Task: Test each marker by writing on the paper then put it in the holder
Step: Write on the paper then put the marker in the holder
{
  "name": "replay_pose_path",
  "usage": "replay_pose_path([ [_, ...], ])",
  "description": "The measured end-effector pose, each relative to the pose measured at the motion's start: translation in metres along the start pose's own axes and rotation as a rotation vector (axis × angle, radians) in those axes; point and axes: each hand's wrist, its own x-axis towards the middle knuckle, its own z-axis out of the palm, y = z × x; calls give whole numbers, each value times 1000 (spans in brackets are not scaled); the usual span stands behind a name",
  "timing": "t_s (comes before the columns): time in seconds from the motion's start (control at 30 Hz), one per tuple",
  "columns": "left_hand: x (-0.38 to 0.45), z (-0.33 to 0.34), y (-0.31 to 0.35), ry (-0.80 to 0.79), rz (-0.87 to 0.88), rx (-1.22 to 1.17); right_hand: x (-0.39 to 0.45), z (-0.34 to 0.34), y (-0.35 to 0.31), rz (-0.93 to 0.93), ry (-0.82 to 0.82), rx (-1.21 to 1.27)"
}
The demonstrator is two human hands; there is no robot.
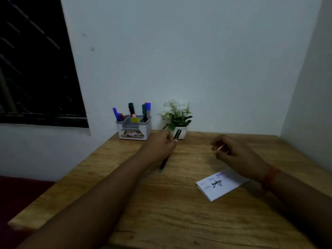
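Observation:
My left hand (160, 146) is shut on a dark marker (177, 134) with a teal end; its cap end points up toward the plant and its teal tail sticks out below my hand. My right hand (231, 151) hovers above the table with fingers curled apart, holding nothing. A white paper (221, 186) with blue and black scribbles lies on the table under my right wrist. At the back left stands a grey holder (134, 131), with several blue, green and red markers (132, 108) upright in it, left of my left hand.
A small potted plant (177, 117) in a white pot stands at the back by the wall, right of the holder. The wooden table (161, 212) meets walls behind and on the right. A dark window is at the left.

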Motion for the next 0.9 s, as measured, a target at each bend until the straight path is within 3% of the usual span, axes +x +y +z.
replay_pose_path([
  [0.2, 14, 42, 78, 6, -150, -754, -3, -7, 10, 124, -18, 225],
  [0.4, 6, 59, 74, -3, -209, -1098, -5, -12, 11, 177, -62, 509],
  [0.5, 5, 56, 59, 25, -231, -1057, -2, -16, 15, 197, -36, 453],
  [0.57, 3, 54, 50, -38, -198, -917, -2, -21, 17, 232, -35, 480],
  [0.7, -5, 59, 50, -212, -90, -737, -3, -25, 16, 305, 52, 854],
  [0.8, -8, 62, 58, -179, -23, -692, -3, -17, 10, 333, 118, 1070],
  [0.9, -8, 64, 60, -131, 33, -575, -4, 1, 5, 348, 90, 1015],
])
